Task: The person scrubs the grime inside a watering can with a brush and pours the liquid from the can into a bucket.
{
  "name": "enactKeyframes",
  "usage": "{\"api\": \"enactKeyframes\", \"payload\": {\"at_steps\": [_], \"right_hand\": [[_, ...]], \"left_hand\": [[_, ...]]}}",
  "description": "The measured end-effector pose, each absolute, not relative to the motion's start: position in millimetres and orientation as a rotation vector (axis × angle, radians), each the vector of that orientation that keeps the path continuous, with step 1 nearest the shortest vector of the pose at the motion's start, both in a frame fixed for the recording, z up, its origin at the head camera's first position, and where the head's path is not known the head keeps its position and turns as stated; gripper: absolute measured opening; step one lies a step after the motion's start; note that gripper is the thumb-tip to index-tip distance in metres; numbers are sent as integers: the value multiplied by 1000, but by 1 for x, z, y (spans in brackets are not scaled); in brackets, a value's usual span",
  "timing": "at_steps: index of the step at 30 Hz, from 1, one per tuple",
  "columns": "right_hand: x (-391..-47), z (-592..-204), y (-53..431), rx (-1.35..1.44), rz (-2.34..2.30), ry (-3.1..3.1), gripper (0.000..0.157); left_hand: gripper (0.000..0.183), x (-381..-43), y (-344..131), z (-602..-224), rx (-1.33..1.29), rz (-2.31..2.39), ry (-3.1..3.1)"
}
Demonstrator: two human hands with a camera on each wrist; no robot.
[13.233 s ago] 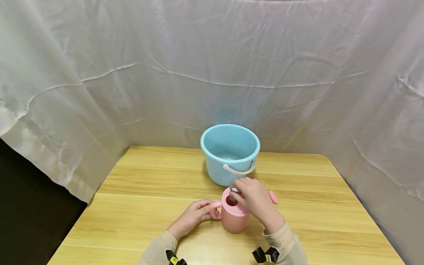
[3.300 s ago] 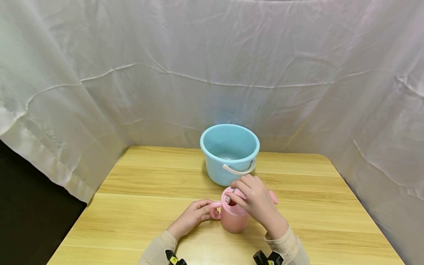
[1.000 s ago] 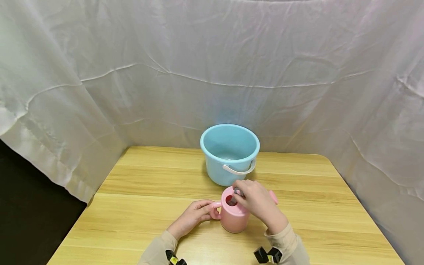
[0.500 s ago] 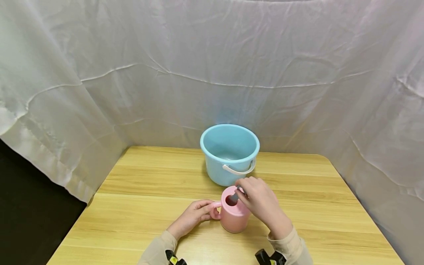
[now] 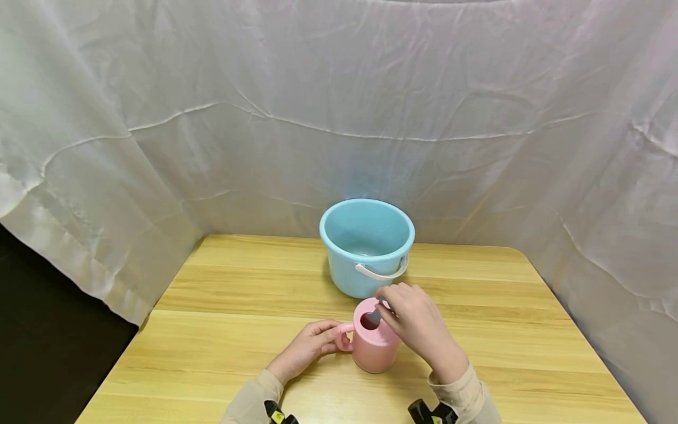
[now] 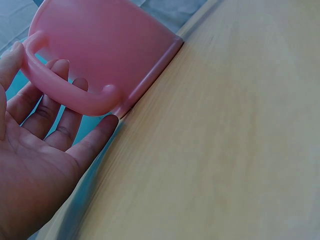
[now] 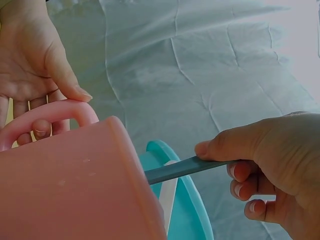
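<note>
A pink watering can [image 5: 374,354] stands upright on the wooden table, its round top opening facing up. My left hand [image 5: 311,347] holds its side handle [image 6: 70,95], thumb at the top of the loop and fingers behind it. My right hand [image 5: 421,324] pinches the grey handle of a brush [image 7: 175,170] between thumb and fingers. The brush slants down into the can's opening, so its head is hidden inside. My right hand and wrist cover the can's spout in the head view.
A light blue bucket [image 5: 339,268] with a white carrying handle [image 5: 378,275] stands just behind the can. Pale curtains [image 5: 339,118] hang around the back and sides of the wooden table [image 5: 228,294].
Some seconds ago the brush's pale bristled head showed at the opening; now it is inside. My right hand has shifted slightly right over the last second. My left hand stays put.
</note>
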State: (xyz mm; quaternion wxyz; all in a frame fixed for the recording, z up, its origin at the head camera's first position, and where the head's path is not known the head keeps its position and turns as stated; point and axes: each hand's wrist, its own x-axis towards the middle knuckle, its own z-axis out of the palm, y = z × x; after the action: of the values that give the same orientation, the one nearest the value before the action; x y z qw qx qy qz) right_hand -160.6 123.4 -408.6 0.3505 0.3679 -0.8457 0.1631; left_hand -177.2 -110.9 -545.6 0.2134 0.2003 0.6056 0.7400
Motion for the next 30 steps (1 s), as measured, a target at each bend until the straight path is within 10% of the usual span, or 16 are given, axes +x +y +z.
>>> {"api": "enactKeyframes", "payload": {"at_steps": [30], "right_hand": [[-166,-423,116,900,327,-2454,24]], "left_hand": [[44,-177,-112,-545,555,2043,1678]]}}
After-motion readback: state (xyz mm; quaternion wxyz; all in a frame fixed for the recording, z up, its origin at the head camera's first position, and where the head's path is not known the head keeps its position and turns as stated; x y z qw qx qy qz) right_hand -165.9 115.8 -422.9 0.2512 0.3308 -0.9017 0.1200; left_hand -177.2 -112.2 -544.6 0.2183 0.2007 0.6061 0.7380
